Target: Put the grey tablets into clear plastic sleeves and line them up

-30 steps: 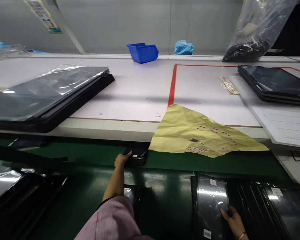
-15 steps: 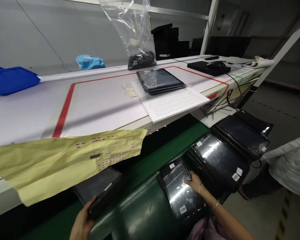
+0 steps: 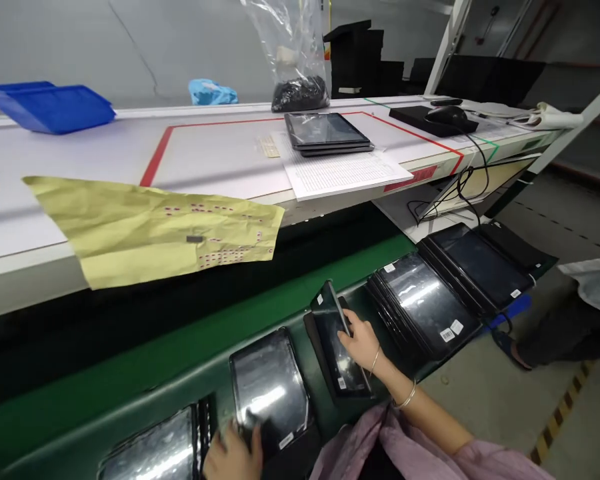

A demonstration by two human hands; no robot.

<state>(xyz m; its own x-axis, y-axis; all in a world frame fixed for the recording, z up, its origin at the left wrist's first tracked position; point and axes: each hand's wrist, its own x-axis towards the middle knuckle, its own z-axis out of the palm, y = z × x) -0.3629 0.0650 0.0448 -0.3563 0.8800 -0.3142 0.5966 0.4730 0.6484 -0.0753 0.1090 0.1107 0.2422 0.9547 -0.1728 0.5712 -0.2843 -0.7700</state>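
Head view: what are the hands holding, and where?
Right hand: a tilted black tablet, by its long edge. Left hand: on the lower edge of a glossy black tablet, hold unclear.

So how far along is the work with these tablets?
Hard to say exactly. Perhaps done: a small stack of tablets lying on a printed sheet on the white bench. In hand: the right hand holds one tablet tipped up, while the left hand rests on another tablet on the green belt. Left: more stacks of tablets lying further along.
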